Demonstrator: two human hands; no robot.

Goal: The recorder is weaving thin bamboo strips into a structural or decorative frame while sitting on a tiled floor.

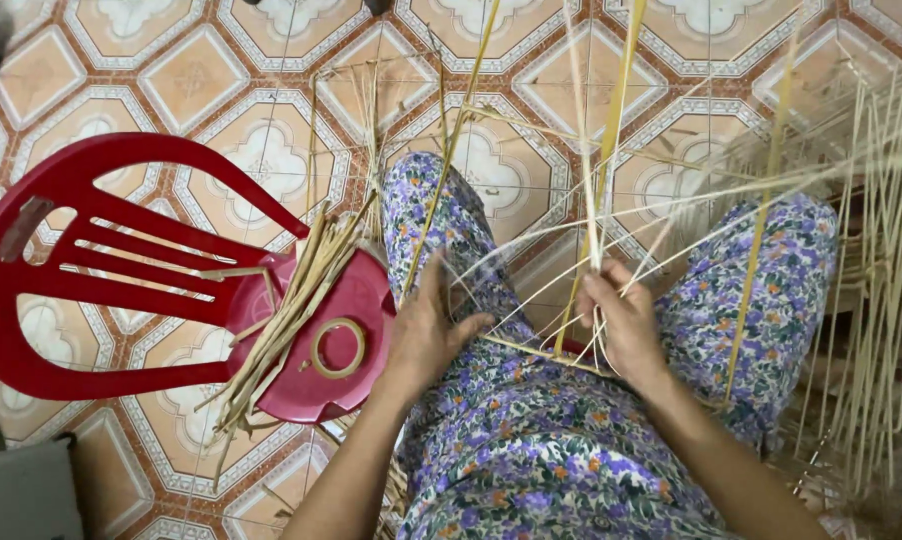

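— Where the right hand's fingers (599,292) come together, they are pinched on a bunch of pale cane strands (593,215) that fan up and outward over the knees.

— And the left hand (426,330)?

— Fingers spread apart, palm down on the thigh of the floral trousers (531,450), touching a thin strand that crosses there. It grips nothing that I can see.

— Where do the strands run?

— From between the knees, upward and to the right, toward a woven cane frame (876,300) standing just beside the right leg. A few yellower strips (611,130) rise straight up among them.

— What is to the left?

— A red plastic chair (121,270) lying on the patterned tile floor (261,150). On its seat rest a bundle of flat cane strips (291,300) and a roll of tape (338,347), the roll just beside the left hand.
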